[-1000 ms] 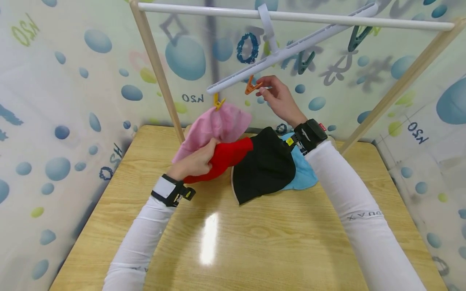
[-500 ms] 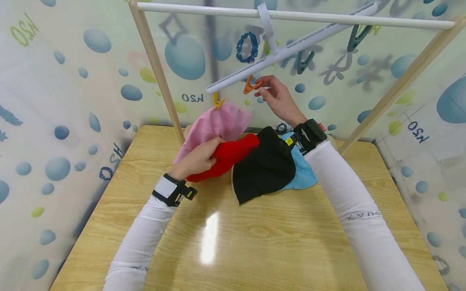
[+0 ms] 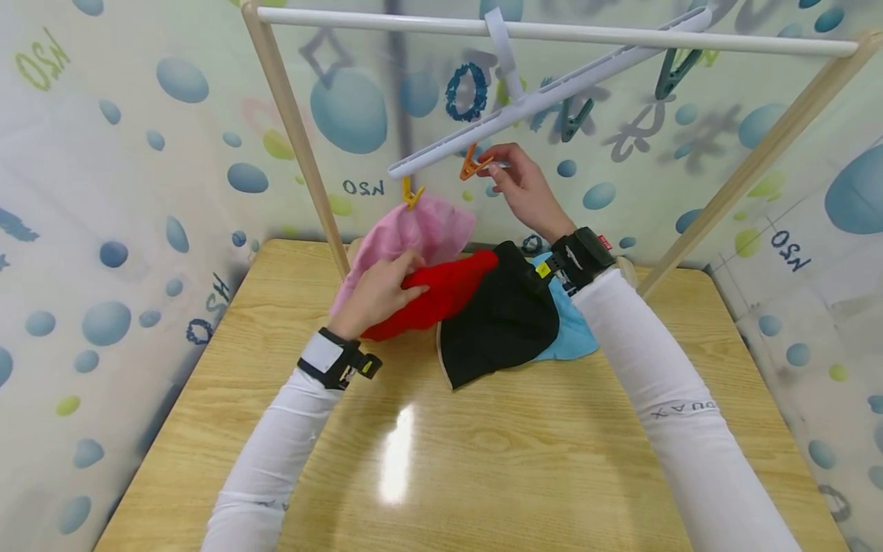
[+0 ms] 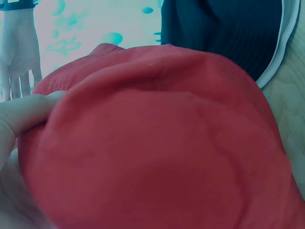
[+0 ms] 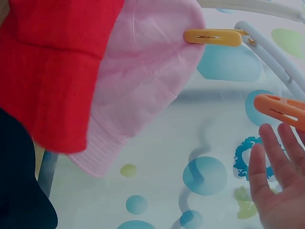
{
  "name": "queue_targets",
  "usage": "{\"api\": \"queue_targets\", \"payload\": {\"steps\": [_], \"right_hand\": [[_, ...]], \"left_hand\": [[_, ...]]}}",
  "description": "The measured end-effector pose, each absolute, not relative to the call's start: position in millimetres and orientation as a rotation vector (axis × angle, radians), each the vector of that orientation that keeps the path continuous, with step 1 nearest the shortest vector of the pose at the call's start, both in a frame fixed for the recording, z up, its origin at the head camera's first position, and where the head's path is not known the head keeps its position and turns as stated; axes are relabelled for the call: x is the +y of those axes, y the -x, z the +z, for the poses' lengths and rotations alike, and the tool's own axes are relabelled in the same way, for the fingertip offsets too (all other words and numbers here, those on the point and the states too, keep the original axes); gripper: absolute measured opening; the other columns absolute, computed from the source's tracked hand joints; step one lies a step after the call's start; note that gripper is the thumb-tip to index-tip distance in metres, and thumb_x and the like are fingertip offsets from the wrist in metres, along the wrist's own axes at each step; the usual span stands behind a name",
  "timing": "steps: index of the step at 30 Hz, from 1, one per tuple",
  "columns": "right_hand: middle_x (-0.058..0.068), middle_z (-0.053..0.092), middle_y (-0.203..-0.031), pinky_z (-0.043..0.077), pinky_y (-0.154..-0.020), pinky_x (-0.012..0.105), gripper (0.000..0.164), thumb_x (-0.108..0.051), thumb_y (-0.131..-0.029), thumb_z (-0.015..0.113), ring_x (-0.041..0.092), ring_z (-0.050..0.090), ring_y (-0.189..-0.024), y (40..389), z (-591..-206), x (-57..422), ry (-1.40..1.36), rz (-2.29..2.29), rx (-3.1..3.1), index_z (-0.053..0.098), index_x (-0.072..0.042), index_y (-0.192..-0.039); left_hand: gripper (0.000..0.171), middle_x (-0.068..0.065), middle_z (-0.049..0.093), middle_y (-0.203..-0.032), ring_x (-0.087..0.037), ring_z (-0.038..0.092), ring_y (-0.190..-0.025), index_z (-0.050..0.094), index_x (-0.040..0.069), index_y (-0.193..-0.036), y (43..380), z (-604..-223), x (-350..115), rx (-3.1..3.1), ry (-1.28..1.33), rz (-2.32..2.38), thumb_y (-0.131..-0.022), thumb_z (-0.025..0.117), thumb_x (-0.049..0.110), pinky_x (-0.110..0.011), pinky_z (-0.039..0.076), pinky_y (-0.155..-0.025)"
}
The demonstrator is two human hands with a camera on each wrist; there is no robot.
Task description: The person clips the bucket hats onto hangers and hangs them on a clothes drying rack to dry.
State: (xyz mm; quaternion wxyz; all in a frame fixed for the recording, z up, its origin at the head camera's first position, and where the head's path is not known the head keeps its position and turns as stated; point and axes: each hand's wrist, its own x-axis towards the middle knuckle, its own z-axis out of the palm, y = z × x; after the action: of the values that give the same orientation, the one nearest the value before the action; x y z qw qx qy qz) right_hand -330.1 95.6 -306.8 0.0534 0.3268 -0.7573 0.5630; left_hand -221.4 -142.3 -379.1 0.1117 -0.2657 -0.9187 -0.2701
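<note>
My left hand (image 3: 381, 295) holds a soft red hat (image 3: 448, 291), its thumb and forefinger spread on the fabric. In the left wrist view the red hat (image 4: 162, 143) fills most of the picture, one fingertip tucked into a fold. My right hand (image 3: 527, 188) is up at the hanger, thumb and fingers at the handles of an orange clothespin (image 3: 471, 163) that hangs from the white hanger (image 3: 476, 130). Left of it, a yellow clothespin (image 3: 411, 195) bites the top of a pink hat (image 5: 143, 62). In the right wrist view the orange clothespin (image 5: 279, 107) grips no cloth.
The hanger hooks over a white rod (image 3: 593, 32) between wooden posts (image 3: 303, 146). Two green clothespins (image 3: 575, 120) hang on its right half. A black cloth item with a pale edge (image 3: 500, 326) and a light blue one (image 3: 571, 326) lie on the wooden table (image 3: 497, 452).
My left hand has shifted slightly right and up, and its thumb and forefinger have spread apart. The red hat has moved rightward over the black item. My right hand stays at the orange clothespin.
</note>
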Motion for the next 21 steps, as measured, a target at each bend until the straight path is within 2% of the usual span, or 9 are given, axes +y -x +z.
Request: {"api": "queue_targets", "payload": {"steps": [4, 7, 13, 19, 21], "right_hand": [[0.017, 0.050, -0.126, 0.045, -0.090, 0.045, 0.029, -0.012, -0.097, 0.042, 0.025, 0.052, -0.115, 330.4, -308.1, 94.6, -0.979, 1.729, -2.292, 0.042, 0.001, -0.122], [0.018, 0.050, -0.127, 0.045, -0.092, 0.045, 0.027, -0.013, -0.098, 0.041, 0.026, 0.051, -0.116, 331.8, -309.3, 94.8, -0.971, 1.822, -2.253, 0.042, 0.001, -0.122], [0.019, 0.048, -0.132, 0.042, -0.097, 0.046, 0.020, -0.011, -0.097, 0.041, 0.027, 0.047, -0.117, 332.6, -310.5, 95.8, -0.961, 2.031, -2.149, 0.044, -0.003, -0.116], [0.021, 0.047, -0.131, 0.039, -0.101, 0.045, 0.016, -0.006, -0.097, 0.041, 0.029, 0.048, -0.117, 331.1, -309.5, 95.4, -1.015, 2.127, -2.088, 0.043, -0.005, -0.113], [0.022, 0.047, -0.130, 0.039, -0.102, 0.045, 0.020, -0.005, -0.096, 0.041, 0.029, 0.048, -0.116, 331.3, -308.7, 95.2, -1.032, 2.152, -2.079, 0.042, -0.004, -0.116]], "left_hand": [[0.022, -0.008, 0.069, -0.093, -0.019, 0.059, -0.075, 0.064, 0.008, -0.104, 223.2, -379.9, -140.7, -2.657, 0.782, -0.760, -0.085, 0.064, 0.019, -0.036, 0.053, -0.078], [0.018, -0.006, 0.070, -0.086, -0.017, 0.058, -0.072, 0.067, 0.010, -0.100, 224.5, -379.3, -138.9, -2.654, 0.757, -0.751, -0.087, 0.062, 0.021, -0.033, 0.054, -0.074], [0.015, -0.004, 0.063, -0.073, -0.017, 0.052, -0.065, 0.066, 0.009, -0.094, 228.0, -375.8, -133.4, -2.647, 0.713, -0.791, -0.089, 0.058, 0.021, -0.031, 0.051, -0.064], [0.016, -0.008, 0.063, -0.078, -0.019, 0.053, -0.065, 0.064, 0.004, -0.095, 232.6, -372.2, -127.4, -2.626, 0.746, -0.838, -0.091, 0.053, 0.015, -0.032, 0.051, -0.066], [0.016, -0.010, 0.065, -0.081, -0.020, 0.054, -0.065, 0.063, 0.003, -0.097, 234.2, -371.2, -125.5, -2.614, 0.755, -0.842, -0.090, 0.054, 0.013, -0.032, 0.052, -0.068]]}}
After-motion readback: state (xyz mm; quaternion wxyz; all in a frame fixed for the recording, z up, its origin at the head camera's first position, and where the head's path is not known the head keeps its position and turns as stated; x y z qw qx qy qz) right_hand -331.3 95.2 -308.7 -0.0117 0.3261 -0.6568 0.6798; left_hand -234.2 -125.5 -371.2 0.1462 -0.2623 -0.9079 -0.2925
